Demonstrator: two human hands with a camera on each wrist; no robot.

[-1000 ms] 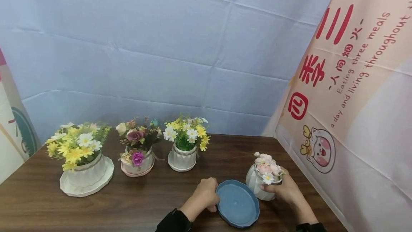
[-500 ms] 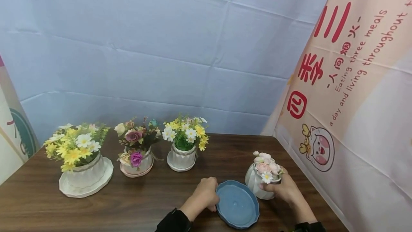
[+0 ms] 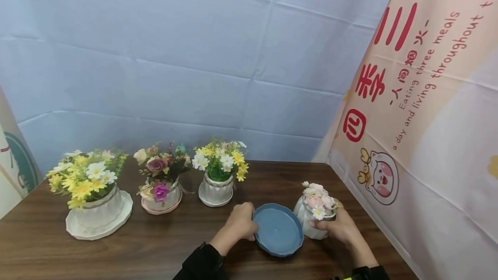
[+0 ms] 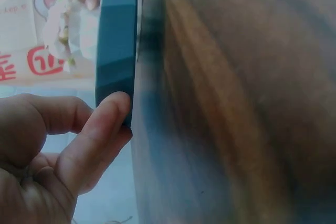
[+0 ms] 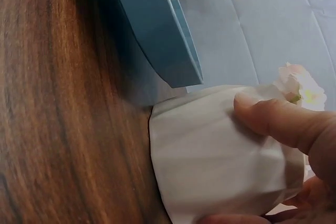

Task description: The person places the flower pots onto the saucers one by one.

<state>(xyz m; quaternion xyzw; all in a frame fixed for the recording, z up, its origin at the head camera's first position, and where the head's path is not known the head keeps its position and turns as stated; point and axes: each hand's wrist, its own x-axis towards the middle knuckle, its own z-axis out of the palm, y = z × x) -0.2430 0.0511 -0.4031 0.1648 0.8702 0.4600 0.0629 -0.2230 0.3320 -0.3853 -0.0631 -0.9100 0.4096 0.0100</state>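
Note:
My left hand [image 3: 241, 222] pinches the edge of a round blue plant saucer [image 3: 278, 230]. In the left wrist view the saucer [image 4: 116, 40] stands clear of the wood, with a thin gap beneath it. My right hand [image 3: 343, 227] grips a white faceted flowerpot [image 3: 301, 214] by its upper part. Pale pink artificial flowers [image 3: 314, 201] and one white daisy fill its top. The right wrist view has the pot [image 5: 210, 150] at the tabletop, my thumb on its near side. The saucer's rim is close beside the pot.
Along the left stand three potted artificial plants on saucers: yellow and white daisies [image 3: 87, 180], purple roses [image 3: 159, 172] and a smaller daisy pot [image 3: 218, 191]. A blue-grey cloth [image 3: 155, 55] hangs behind the wooden table [image 3: 175, 245]. A printed cloth [image 3: 424, 141] borders the right side.
My left hand has lifted the blue saucer off the table and shifted it slightly away from me. The right hand keeps its hold on the pot. The head view has turned slightly right.

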